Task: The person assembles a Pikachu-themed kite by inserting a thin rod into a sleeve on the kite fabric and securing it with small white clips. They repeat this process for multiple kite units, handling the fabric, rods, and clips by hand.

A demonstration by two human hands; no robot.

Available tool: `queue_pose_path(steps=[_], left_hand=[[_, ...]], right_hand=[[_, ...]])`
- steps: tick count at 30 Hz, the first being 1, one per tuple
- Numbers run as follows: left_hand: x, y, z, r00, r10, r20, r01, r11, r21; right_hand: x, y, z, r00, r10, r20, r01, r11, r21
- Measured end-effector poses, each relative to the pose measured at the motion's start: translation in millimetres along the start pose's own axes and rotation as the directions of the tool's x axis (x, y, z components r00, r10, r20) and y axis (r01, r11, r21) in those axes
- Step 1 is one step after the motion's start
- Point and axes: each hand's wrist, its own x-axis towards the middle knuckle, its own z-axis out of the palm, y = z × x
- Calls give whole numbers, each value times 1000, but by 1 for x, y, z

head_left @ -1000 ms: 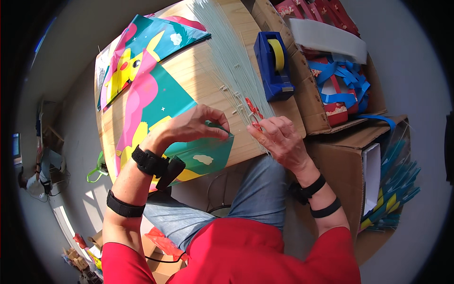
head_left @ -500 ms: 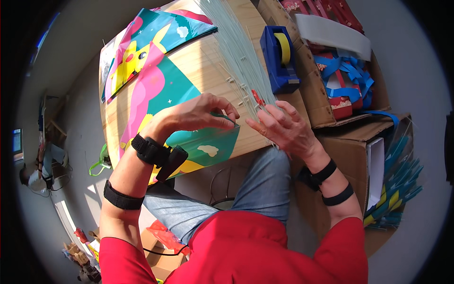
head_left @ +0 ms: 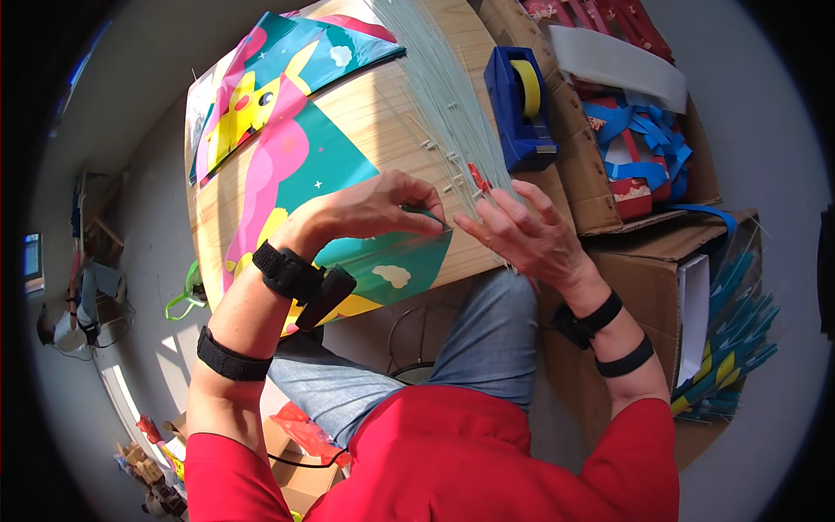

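Observation:
A glossy teal and pink printed sheet [head_left: 335,165], which looks like a kite sail, lies over the near left of the wooden table. My left hand [head_left: 383,204] pinches its right edge between thumb and fingers, raising that corner a little. Close by on the right, my right hand [head_left: 535,235] hovers at the near end of a bundle of thin pale rods [head_left: 444,96]. Its fingers are bent and apart; the palm side is hidden, and nothing shows between the fingertips. A small red piece [head_left: 477,177] lies on the rods just beyond my right fingers.
More folded printed sheets [head_left: 344,54] are stacked at the table's far left. A blue tape dispenser [head_left: 522,113] with yellow tape stands right of the rods. Cardboard boxes [head_left: 631,270] flank the table's right side, holding blue ribbon [head_left: 644,130] and bundled teal pieces [head_left: 726,348].
The view has shifted slightly. My left hand keeps its pinch on the sheet's edge, and my right hand stays by the rods with almost the same finger pose.

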Motion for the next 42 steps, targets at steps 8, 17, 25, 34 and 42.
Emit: queue_pose_path(steps=[8,17,25,34,42], left_hand=[[1,-2,1,1000,5,-7,-5,999,-45],[3,-6,5,995,86,-43,-87,996,-29],[2,-4,4,1000,7,-19,-6,999,54],[1,10,7,997,69,40,-69,998,3],[2,13,7,996,75,-51,-70,992,109]], right_hand=[[-1,2,-3,1000,0,13,0,1000,0],[-1,-1,-2,1000,4,-11,-4,1000,-15],[-2,-1,0,1000,-3,-9,2,1000,-28],[-13,0,1,985,166,-51,-157,975,157],[3,-19,19,414,739,532,-548,-264,794]])
